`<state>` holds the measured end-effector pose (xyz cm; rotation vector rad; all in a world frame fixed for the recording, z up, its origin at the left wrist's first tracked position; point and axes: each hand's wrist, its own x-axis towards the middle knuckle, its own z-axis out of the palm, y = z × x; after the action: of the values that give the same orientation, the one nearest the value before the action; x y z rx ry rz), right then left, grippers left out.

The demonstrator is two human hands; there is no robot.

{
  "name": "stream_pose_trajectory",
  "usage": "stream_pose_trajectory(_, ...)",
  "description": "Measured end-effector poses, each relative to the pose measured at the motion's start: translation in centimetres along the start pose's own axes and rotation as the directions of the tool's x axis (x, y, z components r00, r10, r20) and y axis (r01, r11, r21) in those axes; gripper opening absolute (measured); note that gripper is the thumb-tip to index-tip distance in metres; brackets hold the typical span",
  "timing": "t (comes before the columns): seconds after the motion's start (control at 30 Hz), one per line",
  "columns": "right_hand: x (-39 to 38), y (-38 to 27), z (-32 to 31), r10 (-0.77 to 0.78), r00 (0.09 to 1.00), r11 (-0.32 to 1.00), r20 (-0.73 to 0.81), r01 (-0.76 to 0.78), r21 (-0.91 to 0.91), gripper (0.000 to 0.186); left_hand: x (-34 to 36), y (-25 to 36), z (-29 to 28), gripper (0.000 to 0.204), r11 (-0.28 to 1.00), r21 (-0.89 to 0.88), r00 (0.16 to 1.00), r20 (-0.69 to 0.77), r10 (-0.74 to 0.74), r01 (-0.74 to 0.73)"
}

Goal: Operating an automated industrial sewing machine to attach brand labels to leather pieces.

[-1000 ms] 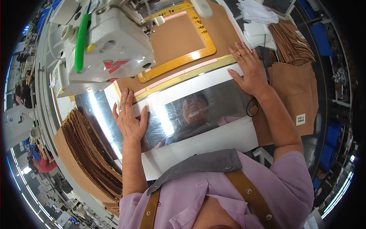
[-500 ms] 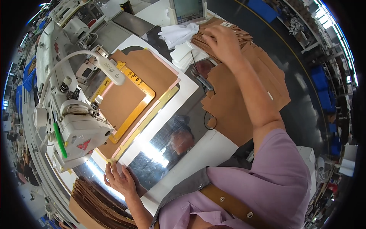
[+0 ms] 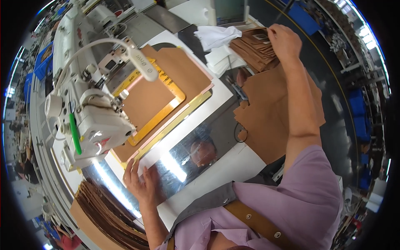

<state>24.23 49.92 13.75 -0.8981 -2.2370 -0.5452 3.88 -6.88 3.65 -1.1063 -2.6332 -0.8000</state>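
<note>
My right hand (image 3: 286,43), far right, has thumb and fingers pinched at the right edge of a stack of brown leather pieces (image 3: 253,49). A darker patch shows on the raised piece under my fingertips. My left hand (image 3: 142,183) is open, fingers stretched, with its fingertips at the near corner of a yellow-edged template (image 3: 183,109). On that template lies a brown leather panel (image 3: 183,68), held under a yellow frame (image 3: 156,124). A white sewing machine head (image 3: 100,135) stands over the frame's left side.
Larger brown sheets (image 3: 275,112) lie under my right forearm. White cloth (image 3: 216,37), a snipping tool (image 3: 238,88) and a screen (image 3: 229,10) are near the stack. A shiny metal plate (image 3: 179,166) lies before me. More brown pieces (image 3: 108,212) stand at lower left.
My right hand has moved right across the stack to its right edge, where a piece now stands raised. My left hand stays at the template's corner. The whole view has shifted slightly.
</note>
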Motion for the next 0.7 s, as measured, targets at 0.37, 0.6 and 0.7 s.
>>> stream_pose_trajectory(0.37, -14.6, -24.0, -11.4, -0.782, 0.614, 0.270, 0.102, 0.188, 0.944, 0.019, 7.1, 10.5, 6.1, 0.047, -0.104, -0.701, 0.689, 0.713, -0.131, 0.706)
stream_pose_trajectory(0.6, -10.4, -24.3, -4.8, -0.465, 0.885, 0.411, 0.038, 0.177, 0.894, 0.031, 5.3, 7.1, 6.8, 0.033, 0.111, -0.745, 0.753, 0.643, -0.140, 0.657)
stream_pose_trajectory(0.7, -9.6, -23.6, -2.1, -0.716, 0.621, 0.337, 0.318, -0.091, 0.937, 0.021, 5.6, 6.1, 6.2, 0.026, -0.068, -0.785, 0.751, 0.610, -0.252, 0.615)
